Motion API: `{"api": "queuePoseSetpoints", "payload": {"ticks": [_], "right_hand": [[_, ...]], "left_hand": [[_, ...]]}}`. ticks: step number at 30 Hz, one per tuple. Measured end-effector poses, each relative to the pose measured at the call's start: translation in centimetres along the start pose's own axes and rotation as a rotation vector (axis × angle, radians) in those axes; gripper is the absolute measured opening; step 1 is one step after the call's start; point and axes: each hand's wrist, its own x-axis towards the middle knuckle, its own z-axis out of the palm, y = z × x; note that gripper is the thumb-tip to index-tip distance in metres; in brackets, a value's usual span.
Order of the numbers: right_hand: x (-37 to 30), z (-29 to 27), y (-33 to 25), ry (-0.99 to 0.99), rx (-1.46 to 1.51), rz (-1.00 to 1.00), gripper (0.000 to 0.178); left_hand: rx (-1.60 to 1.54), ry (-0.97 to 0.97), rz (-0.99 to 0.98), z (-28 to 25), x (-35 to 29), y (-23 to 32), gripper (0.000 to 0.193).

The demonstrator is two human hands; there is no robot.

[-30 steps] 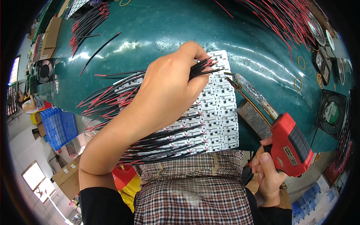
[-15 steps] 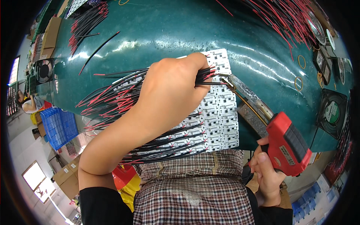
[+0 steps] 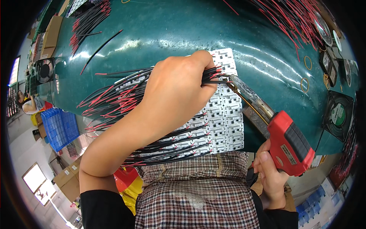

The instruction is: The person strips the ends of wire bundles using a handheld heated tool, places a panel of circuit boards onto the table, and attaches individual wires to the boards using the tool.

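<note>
My left hand (image 3: 177,82) is closed round a bundle of wires (image 3: 211,75), black with red ends, above a white panel of small circuit boards (image 3: 232,126). Their tips poke out between thumb and fingers toward the panel's right side. In my right hand (image 3: 271,173) is a red and black soldering gun (image 3: 288,141), gripped by its handle. Its long metal barrel slants up and left, and the tip sits beside the wire ends at my left fingertips. Several black wires (image 3: 179,150) lie across the lower part of the panel. Whether the tip touches a board, I cannot tell.
Green mat (image 3: 160,28) covers the table. Loose wires (image 3: 89,24) are piled at far left, with a larger pile (image 3: 284,19) at far right. A black fan (image 3: 337,114) stands on the right, another fan (image 3: 45,71) on the left. Rubber bands (image 3: 304,84) lie near the right fan.
My left hand has shifted slightly right with the wires. The soldering gun has moved a little up and left, and the wire end by its tip sits slightly higher.
</note>
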Motion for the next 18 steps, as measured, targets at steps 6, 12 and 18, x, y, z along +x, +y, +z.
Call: {"api": "queuePoseSetpoints", "payload": {"ticks": [6, 12, 18], "right_hand": [[0.0, -0.2, 0.3, -0.015, -0.046, -0.057, 0.014], [-0.2, 0.0, -0.1, 0.017, 0.037, -0.074, 0.022], [-0.5, 0.6, -0.7, 0.086, 0.025, 0.039, 0.025]], "left_hand": [[0.025, 0.022, 0.008, 0.2, -0.1, 0.1, 0.012], [0.088, 0.050, 0.031, 0.3, -0.2, 0.3, 0.013], [0.080, 0.050, 0.050, 0.2, -0.1, 0.0, 0.016]]}}
